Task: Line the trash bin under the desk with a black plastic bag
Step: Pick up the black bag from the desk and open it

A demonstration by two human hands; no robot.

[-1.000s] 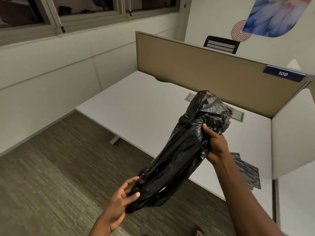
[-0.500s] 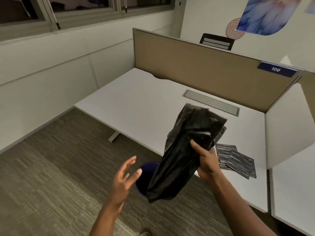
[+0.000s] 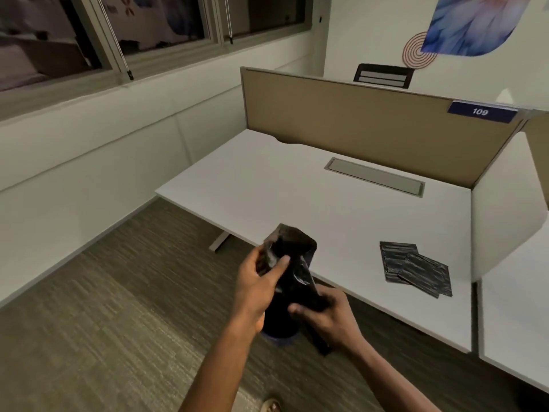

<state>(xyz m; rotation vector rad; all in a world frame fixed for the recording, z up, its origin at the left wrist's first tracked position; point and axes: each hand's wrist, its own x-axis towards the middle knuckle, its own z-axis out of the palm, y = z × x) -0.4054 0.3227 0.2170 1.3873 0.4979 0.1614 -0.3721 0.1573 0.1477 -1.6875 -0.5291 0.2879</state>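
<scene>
Bunching black bag [image 3: 292, 263] between both hands

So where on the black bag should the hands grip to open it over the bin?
Probably at the top opening of the black bag, one hand on each side of the mouth, pulling apart. The left hand already pinches the upper edge; the right hand holds lower down, on the bunched body. The bag hangs upright over the blue bin, so its upper edge is the free one.

An office is showing here: a white desk [image 3: 267, 185] sitting against a tan cubicle divider [image 3: 356, 126] bearing a "109" number plate [image 3: 482, 111], carpet tiles [image 3: 104, 322] covering the floor, a chair [image 3: 383, 76] standing beyond.
</scene>
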